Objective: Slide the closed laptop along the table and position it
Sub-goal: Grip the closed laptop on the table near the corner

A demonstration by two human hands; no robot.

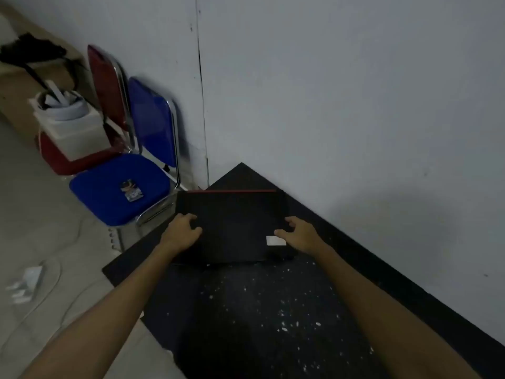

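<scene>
Gripping closed laptop [232,228] from 2 sides: my left hand [181,232] clamped on left edge, my right hand [300,233] on right edge. Laptop lies straight ahead, long axis across me, near far corner of dark speckled table [259,310], overhanging left edge. Wall [355,105] close behind; blue chair [120,190] beside. Both hands equally near.

The wall [355,105] hems the table [259,310] from 12 to 4 o'clock. The laptop [232,228] fills the far corner. The near tabletop lies open; a blue chair [120,187] stands at 10 o'clock.
</scene>
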